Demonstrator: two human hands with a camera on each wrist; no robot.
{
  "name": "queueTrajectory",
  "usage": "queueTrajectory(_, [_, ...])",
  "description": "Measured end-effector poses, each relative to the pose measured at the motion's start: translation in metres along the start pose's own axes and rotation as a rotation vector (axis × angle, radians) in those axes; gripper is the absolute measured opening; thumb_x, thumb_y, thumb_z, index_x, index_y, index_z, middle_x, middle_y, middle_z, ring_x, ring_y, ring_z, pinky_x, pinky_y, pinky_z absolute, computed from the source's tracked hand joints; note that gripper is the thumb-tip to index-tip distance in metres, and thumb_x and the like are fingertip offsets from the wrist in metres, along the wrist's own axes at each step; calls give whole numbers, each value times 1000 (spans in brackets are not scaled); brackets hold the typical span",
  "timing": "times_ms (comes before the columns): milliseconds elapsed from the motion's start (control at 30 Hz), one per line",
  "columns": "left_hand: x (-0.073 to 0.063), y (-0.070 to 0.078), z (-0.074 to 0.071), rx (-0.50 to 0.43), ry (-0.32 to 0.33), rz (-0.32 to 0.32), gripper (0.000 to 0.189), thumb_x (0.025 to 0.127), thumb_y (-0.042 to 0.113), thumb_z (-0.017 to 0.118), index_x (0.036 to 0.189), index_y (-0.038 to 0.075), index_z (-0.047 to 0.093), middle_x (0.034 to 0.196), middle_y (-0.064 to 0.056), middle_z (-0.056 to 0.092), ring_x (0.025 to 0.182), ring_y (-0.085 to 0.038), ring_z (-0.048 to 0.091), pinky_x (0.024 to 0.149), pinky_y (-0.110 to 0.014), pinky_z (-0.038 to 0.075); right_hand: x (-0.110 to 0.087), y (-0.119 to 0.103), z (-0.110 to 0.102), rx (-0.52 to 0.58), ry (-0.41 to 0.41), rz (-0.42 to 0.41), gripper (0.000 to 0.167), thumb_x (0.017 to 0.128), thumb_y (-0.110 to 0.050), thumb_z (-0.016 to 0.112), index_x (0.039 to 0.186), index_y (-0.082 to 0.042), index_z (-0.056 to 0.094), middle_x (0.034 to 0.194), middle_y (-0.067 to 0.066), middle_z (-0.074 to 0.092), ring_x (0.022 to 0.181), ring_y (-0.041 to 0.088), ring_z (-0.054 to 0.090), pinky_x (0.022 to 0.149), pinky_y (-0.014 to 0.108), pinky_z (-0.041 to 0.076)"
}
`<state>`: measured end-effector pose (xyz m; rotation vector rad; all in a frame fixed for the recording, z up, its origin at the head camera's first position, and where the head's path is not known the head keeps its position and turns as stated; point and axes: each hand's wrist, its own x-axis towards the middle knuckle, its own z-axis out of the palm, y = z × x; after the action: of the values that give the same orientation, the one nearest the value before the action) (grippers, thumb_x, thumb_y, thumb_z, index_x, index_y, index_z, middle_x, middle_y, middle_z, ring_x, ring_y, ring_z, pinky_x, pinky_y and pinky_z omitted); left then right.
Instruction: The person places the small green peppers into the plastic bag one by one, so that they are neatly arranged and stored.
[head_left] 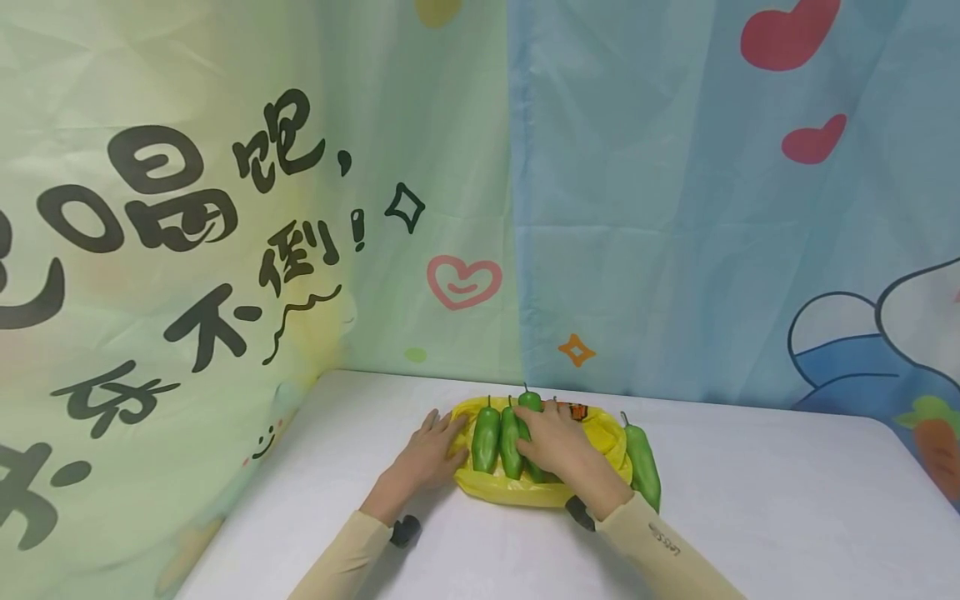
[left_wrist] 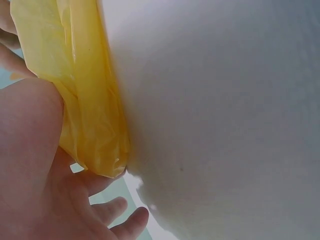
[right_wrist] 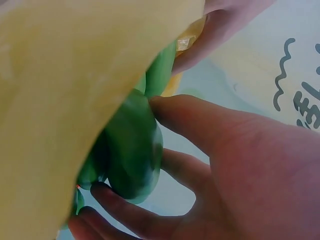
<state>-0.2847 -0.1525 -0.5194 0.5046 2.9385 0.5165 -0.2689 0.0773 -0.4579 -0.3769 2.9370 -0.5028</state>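
Note:
A yellow plastic bag lies on the white table with its mouth spread wide and its rim folded down. Inside it several green peppers stand side by side, stems pointing away from me. My right hand reaches over the bag and grips a green pepper between thumb and fingers; the palm hides part of the contents. At the bag's left side, my left hand touches the rim with its fingers spread and fairly straight. The left wrist view shows the thumb against the yellow plastic.
Another green pepper lies on the table just right of the bag. A small orange and black patch shows at the bag's far rim. White table surface extends around the bag, and a printed curtain hangs behind it.

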Motion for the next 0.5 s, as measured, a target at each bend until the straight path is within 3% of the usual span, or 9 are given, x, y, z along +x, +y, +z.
queueTrajectory(500, [0,0,0,8,2,2,59,102,35,54,155,15,39,160,-18,36,152,-45,21,122,-60,28,-4,0,-2,21,8,-10,60,97,-30,67,152,-18,46,149,36,41,135,59,40,102,68,46])
